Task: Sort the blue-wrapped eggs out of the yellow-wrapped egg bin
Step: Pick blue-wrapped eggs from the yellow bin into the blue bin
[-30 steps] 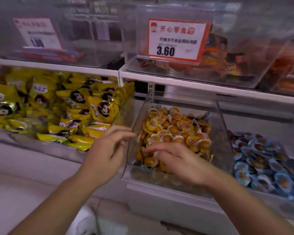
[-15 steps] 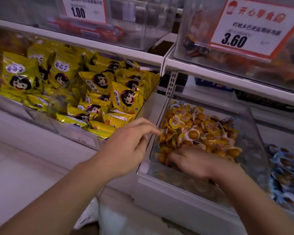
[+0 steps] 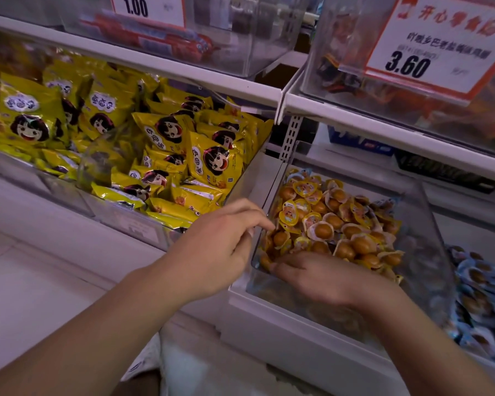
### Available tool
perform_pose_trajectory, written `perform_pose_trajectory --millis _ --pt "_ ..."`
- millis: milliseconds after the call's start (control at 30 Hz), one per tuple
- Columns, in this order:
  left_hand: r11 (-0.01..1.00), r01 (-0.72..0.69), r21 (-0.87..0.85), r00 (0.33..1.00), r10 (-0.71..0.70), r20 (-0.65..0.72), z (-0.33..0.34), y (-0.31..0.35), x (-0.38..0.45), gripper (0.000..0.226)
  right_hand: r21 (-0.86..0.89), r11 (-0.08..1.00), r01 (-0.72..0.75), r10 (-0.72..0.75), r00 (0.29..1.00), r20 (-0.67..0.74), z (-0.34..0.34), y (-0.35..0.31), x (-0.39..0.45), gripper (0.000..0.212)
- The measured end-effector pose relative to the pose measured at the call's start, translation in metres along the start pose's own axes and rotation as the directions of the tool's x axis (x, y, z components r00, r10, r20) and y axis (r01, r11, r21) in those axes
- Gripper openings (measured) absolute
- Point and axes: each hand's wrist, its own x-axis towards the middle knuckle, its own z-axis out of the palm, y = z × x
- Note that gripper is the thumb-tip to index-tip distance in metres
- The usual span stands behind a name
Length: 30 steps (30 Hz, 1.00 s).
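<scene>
Yellow-wrapped eggs (image 3: 335, 221) fill the clear bin (image 3: 429, 224) where my left hand (image 3: 220, 244), fingers loosely curled, touches the near left corner, my right hand (image 3: 320, 277) lies flat among them, and blue-wrapped eggs (image 3: 480, 292) sit further right.

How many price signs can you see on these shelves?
2. The 1.00 sign hangs on the upper bin at top centre-left; the 3.60 sign hangs on the upper bin at top right. Others may lie outside the frame.
</scene>
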Motion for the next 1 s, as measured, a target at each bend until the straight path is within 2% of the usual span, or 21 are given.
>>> perform_pose_trajectory --millis 100,233,433,667,767,800,933,1000 --pt "1.000 -0.003 0.003 1.000 0.003 -0.007 0.001 0.001 0.000 0.036 0.093 0.995 0.038 -0.042 0.999 0.035 0.000 -0.004 0.010 0.041" --pt "1.000 0.015 0.022 1.000 -0.015 0.001 0.005 0.004 0.002 0.037 0.281 0.959 0.033 -0.028 0.999 -0.021 -0.002 -0.009 0.023 0.025" --pt "0.999 0.027 0.018 1.000 -0.027 -0.003 0.009 0.005 0.006 0.037 0.188 0.979 0.078 -0.090 0.994 0.061 -0.006 -0.003 0.032 0.043" --pt "1.000 0.017 0.026 1.000 -0.016 -0.005 0.009 0.004 0.006 0.036 0.187 0.980 0.073 -0.084 0.995 0.052 -0.005 0.007 0.037 0.037" --pt "0.999 0.015 0.037 1.000 -0.015 -0.009 0.008 0.004 0.005 0.036 0.251 0.964 0.091 -0.110 0.992 0.063 -0.002 0.005 0.035 0.019" --pt "0.999 0.013 0.039 1.000 -0.012 -0.011 0.008 0.004 0.005 0.036 0.260 0.960 0.107 -0.123 0.991 0.048 -0.001 0.004 0.035 0.013" --pt "0.999 0.012 0.033 1.000 -0.011 -0.020 0.010 0.004 0.006 0.035 0.291 0.941 0.170 -0.161 0.985 -0.056 0.007 0.002 0.033 0.020" --pt "0.999 0.014 0.030 0.999 -0.014 -0.031 0.010 0.003 0.007 0.035 0.341 0.919 0.196 -0.166 0.979 -0.115 0.007 0.003 0.030 0.014"
